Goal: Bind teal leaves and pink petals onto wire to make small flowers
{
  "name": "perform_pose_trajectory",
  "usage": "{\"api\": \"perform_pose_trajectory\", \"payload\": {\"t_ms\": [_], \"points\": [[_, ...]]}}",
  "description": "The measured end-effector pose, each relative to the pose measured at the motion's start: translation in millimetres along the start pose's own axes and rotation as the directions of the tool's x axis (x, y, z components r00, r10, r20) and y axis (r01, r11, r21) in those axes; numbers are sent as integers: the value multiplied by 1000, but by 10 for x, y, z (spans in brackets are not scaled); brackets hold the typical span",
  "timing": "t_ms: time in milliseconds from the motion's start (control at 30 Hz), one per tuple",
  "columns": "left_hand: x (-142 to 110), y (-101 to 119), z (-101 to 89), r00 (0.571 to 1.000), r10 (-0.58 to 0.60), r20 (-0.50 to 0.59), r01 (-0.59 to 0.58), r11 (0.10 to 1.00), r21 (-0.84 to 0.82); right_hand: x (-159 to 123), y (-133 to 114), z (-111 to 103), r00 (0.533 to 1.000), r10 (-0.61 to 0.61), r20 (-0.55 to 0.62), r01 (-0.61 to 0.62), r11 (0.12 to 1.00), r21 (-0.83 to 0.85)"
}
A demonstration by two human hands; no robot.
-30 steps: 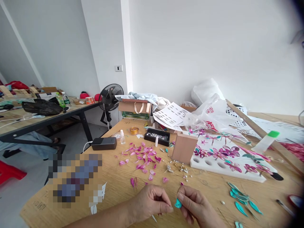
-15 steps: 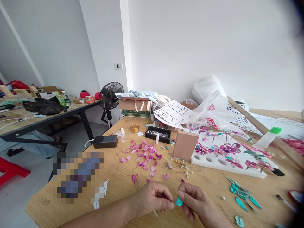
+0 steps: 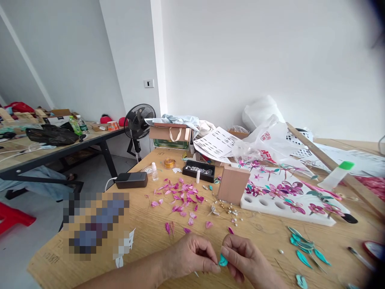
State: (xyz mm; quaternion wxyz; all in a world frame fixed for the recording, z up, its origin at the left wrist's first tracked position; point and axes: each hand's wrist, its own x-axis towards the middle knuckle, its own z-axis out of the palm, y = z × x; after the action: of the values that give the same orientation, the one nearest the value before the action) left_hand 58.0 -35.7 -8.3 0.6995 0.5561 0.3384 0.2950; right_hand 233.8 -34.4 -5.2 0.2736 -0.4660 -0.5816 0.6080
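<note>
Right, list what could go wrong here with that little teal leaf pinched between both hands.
The teal leaf is tiny and pinched only between the fingertips of the left hand and right hand; a slip could drop it, or the squeeze could bend it.

Small pearl beads lie loose just beyond the hands; a forward sweep may scatter them.

The pink petals are loose too and might be brushed about.

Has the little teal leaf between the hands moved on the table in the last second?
No. The teal leaf stays pinched between both hands, just below the stray pink petal on the table; small picture shifts look like head movement.
</note>
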Motion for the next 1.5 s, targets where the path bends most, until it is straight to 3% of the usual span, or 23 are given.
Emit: {"api": "perform_pose_trajectory", "payload": {"t_ms": [367, 633, 867, 1000, 1133, 1233, 1500], "points": [[1, -10, 35, 999, -35, -12, 34, 995, -91, -26, -4, 25, 999, -53, -8, 53, 997, 50], [5, 93, 18, 976, 66, -205, -103, 979, -175, -116, -135, -29, 971, -157, -180, 187, 969, 163], [12, 100, 8, 972, 106, -211, -151, 966, -208, -100, -98, -23, 975, -132, -177, 169, 963, 210], [4, 131, 1, 967, 135, -215, -174, 969, -175, -112, -117, -36, 971, -145, -191, 180, 967, 179], [18, 184, -70, 946, 182, -270, -227, 963, -147, -128, -203, -113, 943, -153, -295, 201, 970, 139], [43, 200, -138, 932, 192, -309, -246, 958, -149, -151, -322, -173, 930, -118, -347, 149, 987, 65], [72, 196, -203, 918, 193, -347, -253, 958, -137, -125, -531, -374, 960, -45, -275, 6, 990, -141]]}}
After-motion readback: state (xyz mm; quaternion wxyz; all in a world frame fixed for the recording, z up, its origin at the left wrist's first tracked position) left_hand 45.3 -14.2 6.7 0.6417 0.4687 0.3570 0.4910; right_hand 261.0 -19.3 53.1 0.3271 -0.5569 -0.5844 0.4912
